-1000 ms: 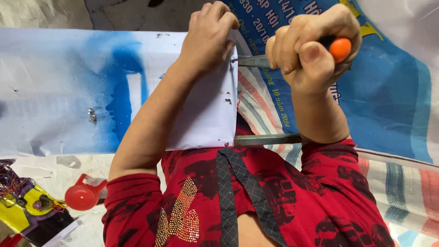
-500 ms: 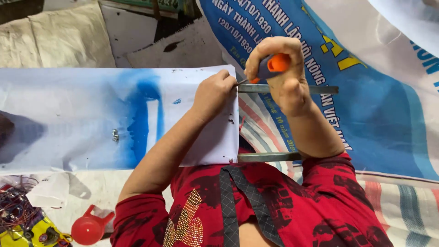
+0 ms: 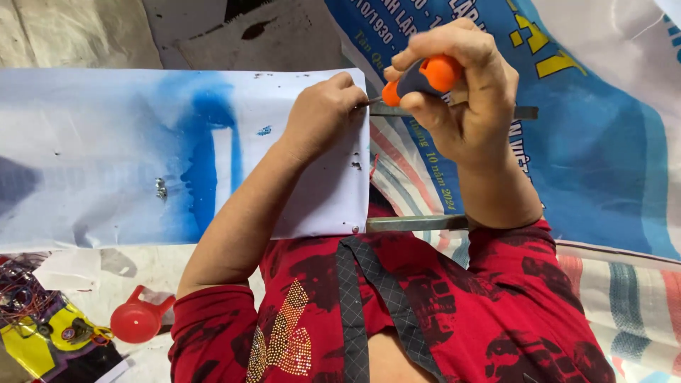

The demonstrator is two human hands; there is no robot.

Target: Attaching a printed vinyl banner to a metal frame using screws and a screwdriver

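My right hand is closed around a screwdriver with an orange and dark handle. Its thin shaft points left at the upper right corner of a white sheet panel stained with blue spray paint. My left hand presses on that corner, fingers pinched at the screwdriver tip. Two grey metal bars stick out to the right from under the panel's edge, one by the tool and one lower. What the left fingertips pinch is too small to see.
A blue printed banner lies under the bars at the right. A striped tarp shows at the lower right. A small red plastic funnel and a yellow packet with tangled wires lie at the lower left.
The view has shifted down and closer. My right hand has turned the screwdriver handle, and my left hand stays at the panel's corner.
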